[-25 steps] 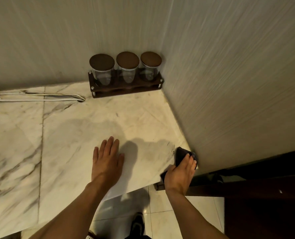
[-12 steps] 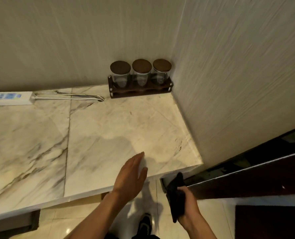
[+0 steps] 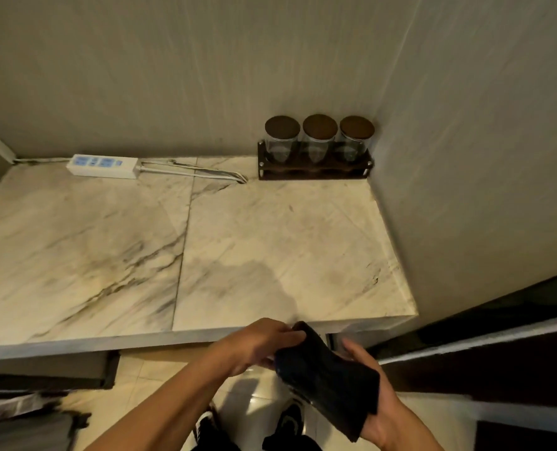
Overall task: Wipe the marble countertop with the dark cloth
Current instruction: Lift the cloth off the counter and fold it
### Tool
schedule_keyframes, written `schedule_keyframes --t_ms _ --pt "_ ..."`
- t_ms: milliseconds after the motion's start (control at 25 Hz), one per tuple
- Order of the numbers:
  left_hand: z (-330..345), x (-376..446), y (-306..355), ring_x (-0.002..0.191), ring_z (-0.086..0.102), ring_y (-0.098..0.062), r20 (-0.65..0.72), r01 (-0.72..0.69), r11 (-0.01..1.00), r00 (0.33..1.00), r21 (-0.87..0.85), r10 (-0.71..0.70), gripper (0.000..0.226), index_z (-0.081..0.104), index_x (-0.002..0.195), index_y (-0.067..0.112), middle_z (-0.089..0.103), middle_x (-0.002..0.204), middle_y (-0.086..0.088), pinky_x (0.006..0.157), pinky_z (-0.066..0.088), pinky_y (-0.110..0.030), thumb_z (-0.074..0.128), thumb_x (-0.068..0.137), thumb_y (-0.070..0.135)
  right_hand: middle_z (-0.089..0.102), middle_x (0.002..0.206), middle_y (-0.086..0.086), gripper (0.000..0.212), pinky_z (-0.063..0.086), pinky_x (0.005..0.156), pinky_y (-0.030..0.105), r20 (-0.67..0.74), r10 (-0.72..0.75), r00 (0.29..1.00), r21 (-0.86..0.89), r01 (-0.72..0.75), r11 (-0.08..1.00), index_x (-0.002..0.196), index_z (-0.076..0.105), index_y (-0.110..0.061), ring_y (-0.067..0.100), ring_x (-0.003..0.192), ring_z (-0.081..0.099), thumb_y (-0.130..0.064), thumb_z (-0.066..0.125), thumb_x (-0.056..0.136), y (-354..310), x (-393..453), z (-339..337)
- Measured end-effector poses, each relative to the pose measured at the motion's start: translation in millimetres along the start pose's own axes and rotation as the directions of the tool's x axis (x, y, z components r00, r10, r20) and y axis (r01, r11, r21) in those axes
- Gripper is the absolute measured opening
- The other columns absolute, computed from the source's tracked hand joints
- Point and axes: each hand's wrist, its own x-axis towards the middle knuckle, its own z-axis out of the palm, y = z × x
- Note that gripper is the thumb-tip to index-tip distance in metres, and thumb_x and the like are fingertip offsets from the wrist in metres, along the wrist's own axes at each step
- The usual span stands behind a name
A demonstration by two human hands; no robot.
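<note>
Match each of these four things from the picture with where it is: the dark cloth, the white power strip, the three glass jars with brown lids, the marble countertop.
Things:
1. dark cloth
2. white power strip with blue sockets
3. three glass jars with round brown lids
4. veined marble countertop

Places:
A. in a dark rack in the back right corner
B. held in both hands, off the counter's front edge
C. along the back wall, left side
D. under the strip and the rack

Pairs: 1-B, 2-C, 3-A, 4-D
</note>
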Motion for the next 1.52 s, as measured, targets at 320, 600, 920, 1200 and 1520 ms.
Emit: schedule_keyframes --t_ms 320,600,920,1200,1520 --pt "-55 -44 -15 0.068 0.048 -0.023 -0.217 -0.082 0.994 0.974 -0.067 0.066 0.025 0.064 0.078 0.022 0.059 0.074 -0.006 0.054 0.031 -0.031 0.072 0.067 0.043 0.055 0.127 0.033 0.074 0.052 0.087 0.057 0.118 -0.017 0.993 -0.058 0.024 0.998 0.117 0.062 0.009 0.048 0.111 0.058 -0.055 0.038 0.09 13 -3 48" --pt "-110 -76 -39 0.069 0.063 -0.014 -0.454 -0.187 0.902 0.891 -0.388 -0.011 0.011 0.061 0.083 0.014 0.069 0.075 -0.003 0.063 0.048 -0.03 0.068 0.083 0.022 0.066 0.117 0.023 0.05 0.057 0.076 0.043 0.031 -0.094 0.995 -0.32 0.1 0.942 0.118 0.062 -0.001 0.039 0.104 0.064 -0.042 0.048 0.093 6 51 108" --pt "-183 -100 -72 0.076 0.069 -0.024 -0.613 -0.331 0.74 0.778 -0.586 -0.138 0.013 0.063 0.1 0.01 0.073 0.097 -0.018 0.06 0.054 -0.032 0.064 0.087 0.014 0.071 0.07 0.015 0.011 0.055 0.046 0.031 -0.031 -0.149 0.988 -0.638 0.096 0.764 0.098 0.06 -0.001 0.024 0.058 0.07 -0.008 0.059 0.089 14 144 223" --pt "-226 -97 -94 0.075 0.068 -0.03 -0.64 -0.279 0.763 0.736 -0.584 -0.22 0.011 0.062 0.094 0.01 0.068 0.093 -0.017 0.071 0.057 -0.042 0.055 0.093 0.018 0.058 0.065 0.005 0.024 0.044 0.051 0.025 0.042 -0.348 0.936 -0.938 0.157 0.308 0.064 0.054 -0.017 0.017 0.056 0.057 -0.011 0.069 0.082 23 225 309" --pt "-249 -61 -119 0.062 0.065 -0.016 -0.77 0.135 0.989 0.622 -0.067 -0.138 0.012 0.06 0.083 0.022 0.067 0.07 -0.001 0.064 0.058 -0.036 0.058 0.087 0.033 0.064 0.082 -0.006 0.01 0.044 0.066 0.027 0.274 -0.459 0.845 -0.928 0.106 -0.358 0.077 0.063 -0.023 0.015 0.079 0.06 -0.03 0.069 0.082 29 279 330"
